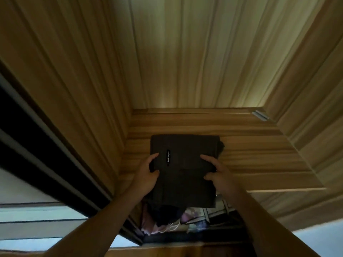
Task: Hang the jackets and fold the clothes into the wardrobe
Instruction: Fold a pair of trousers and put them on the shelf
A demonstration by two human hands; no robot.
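Folded dark garment (183,182) sits partly on the wooden shelf (259,154), its near end sticking out past the front lip, right over a jumble of pinkish and pale clothes (167,224) lower down (too dim to say what they are). Left hand (148,173) grips the left edge, thumb and forefinger spread apart on top of the fabric; the other fingers are hidden, so can't tell about those. Right hand (219,175) holds the right edge the same way, thumb and forefinger splayed on top. Between them, nearer the left one, there's a small black label (168,158) with white script, unreadable. Further in, the garment's far edge lies flat on the shelf near the left wall. A little metal bracket (259,115) sits in the far right corner, with the wood-grain back panel (194,52) rising behind
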